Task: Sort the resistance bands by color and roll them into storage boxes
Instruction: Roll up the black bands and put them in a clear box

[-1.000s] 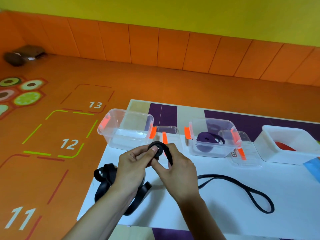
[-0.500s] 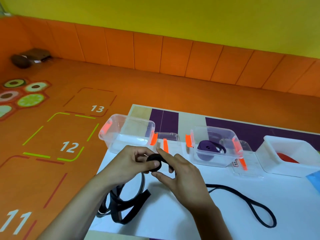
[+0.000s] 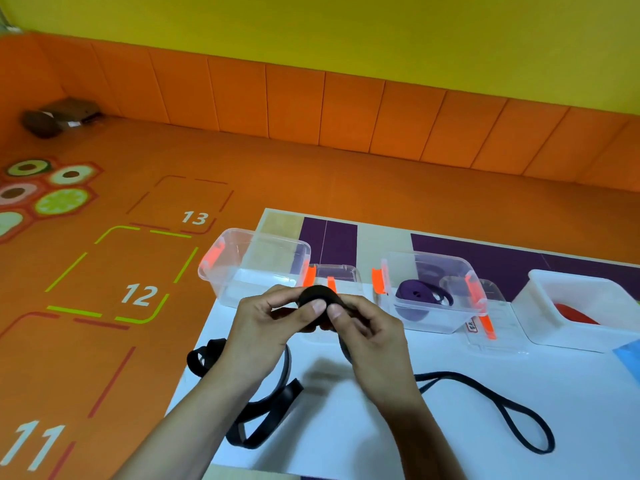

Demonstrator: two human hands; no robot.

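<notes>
Head view: the left hand and right hand both pinch the rolled-up black band over the white table, and it looks soft, light and springy, so squeeze its flat sides.

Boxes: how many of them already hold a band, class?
2. The clear box mid-table holds a purple band. The white box at the far right holds a red band. The partly hidden small box may hold more.
</notes>
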